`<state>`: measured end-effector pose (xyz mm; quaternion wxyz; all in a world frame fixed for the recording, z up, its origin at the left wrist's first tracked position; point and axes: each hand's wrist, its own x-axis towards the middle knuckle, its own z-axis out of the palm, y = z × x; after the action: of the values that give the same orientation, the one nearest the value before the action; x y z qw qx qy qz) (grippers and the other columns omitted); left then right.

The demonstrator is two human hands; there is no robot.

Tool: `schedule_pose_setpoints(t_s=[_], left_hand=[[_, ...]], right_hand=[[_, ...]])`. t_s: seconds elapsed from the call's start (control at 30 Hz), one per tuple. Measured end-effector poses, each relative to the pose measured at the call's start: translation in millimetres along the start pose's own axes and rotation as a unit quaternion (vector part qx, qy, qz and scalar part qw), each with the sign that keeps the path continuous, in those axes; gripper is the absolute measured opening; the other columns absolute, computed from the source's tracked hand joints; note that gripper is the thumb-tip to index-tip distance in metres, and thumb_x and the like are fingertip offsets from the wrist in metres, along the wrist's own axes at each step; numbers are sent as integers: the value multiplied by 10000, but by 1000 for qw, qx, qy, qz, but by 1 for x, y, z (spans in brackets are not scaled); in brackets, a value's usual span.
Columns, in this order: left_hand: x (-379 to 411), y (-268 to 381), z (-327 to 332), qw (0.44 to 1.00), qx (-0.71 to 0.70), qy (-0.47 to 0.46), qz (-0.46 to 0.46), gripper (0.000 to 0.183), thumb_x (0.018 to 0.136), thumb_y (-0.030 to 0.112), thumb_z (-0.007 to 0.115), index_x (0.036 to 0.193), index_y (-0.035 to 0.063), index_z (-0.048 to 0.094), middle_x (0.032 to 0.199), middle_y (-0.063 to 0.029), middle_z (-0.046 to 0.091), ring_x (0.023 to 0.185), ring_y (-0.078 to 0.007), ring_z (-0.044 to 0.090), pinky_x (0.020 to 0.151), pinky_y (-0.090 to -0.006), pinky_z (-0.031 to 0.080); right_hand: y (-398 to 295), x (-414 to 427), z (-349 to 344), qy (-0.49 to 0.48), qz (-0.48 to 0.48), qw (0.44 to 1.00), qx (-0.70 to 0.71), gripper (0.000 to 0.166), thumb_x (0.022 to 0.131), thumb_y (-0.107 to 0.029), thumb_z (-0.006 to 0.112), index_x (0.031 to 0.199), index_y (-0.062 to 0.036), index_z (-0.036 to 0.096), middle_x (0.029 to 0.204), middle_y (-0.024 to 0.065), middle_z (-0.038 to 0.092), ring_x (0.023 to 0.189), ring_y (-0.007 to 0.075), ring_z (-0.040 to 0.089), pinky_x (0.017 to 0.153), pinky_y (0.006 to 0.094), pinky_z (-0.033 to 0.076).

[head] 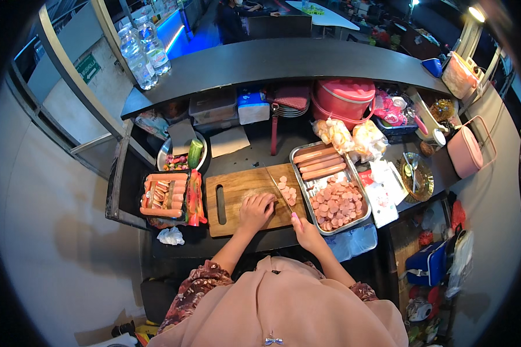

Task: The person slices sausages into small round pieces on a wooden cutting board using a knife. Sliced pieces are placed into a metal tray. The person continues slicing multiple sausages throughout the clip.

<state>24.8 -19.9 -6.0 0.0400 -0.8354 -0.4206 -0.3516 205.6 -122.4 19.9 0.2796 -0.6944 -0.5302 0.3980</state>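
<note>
On the wooden cutting board [232, 184] lies my left hand [256, 210], fingers bent, palm down; whether something is under them is hidden. My right hand [304, 230] grips a kitchen knife [280, 189] by its pink handle, the blade pointing up and left across the board. Several sausage slices [287, 191] lie just right of the blade. Beside the board, a metal tray [364, 208] holds whole sausages [319, 161] at its far end and a heap of cut slices [336, 204] at its near end. Packed sausages [163, 195] sit left of the board.
A metal bowl [204, 152] with a cucumber [195, 154] and shallots stands behind the packs. Bagged food [369, 141], a pink bucket [343, 97] and papers [381, 199] are around the tray. A raised shelf [260, 58] crosses behind; a person [232, 21] is beyond it.
</note>
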Motion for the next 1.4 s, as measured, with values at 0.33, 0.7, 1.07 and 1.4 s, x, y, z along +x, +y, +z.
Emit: schedule_pose_setpoints(t_s=[0.33, 0.7, 1.07, 1.4], left_hand=[[-3, 2, -2, 1000, -21, 21, -3, 260, 758, 139, 724, 1004, 136, 636, 994, 0, 662, 922, -175, 619, 821, -330, 432], [-4, 2, 1, 999, -37, 36, -16, 208, 798, 155, 715, 992, 121, 646, 986, -3, 672, 870, -188, 633, 735, -322, 457], [-3, 4, 1, 999, -21, 24, -26, 186, 827, 165, 694, 1002, 128, 639, 992, -15, 673, 887, -202, 635, 742, -337, 461], [-3, 3, 1, 999, -23, 27, -23, 235, 799, 126, 701, 1021, 118, 623, 993, -25, 665, 878, -221, 629, 756, -353, 465]], right_hand=[[2, -9, 4, -16, 7, 994, 110, 489, 1006, -410, 434, 857, 35, 575, 706, 221, 607, 682, 313, 626, 643, 401, 472], [-8, -9, -8, -167, 172, 869, 434, 523, 1010, -504, 347, 853, -27, 493, 550, 23, 448, 372, 120, 390, 347, 278, 343], [31, 30, 0, -311, 198, 691, 622, 537, 993, -562, 335, 856, -74, 514, 551, 23, 464, 330, 77, 356, 281, 210, 301], [13, 18, -7, -300, 189, 761, 544, 578, 990, -580, 310, 841, -60, 514, 544, 32, 470, 316, 89, 353, 268, 224, 297]])
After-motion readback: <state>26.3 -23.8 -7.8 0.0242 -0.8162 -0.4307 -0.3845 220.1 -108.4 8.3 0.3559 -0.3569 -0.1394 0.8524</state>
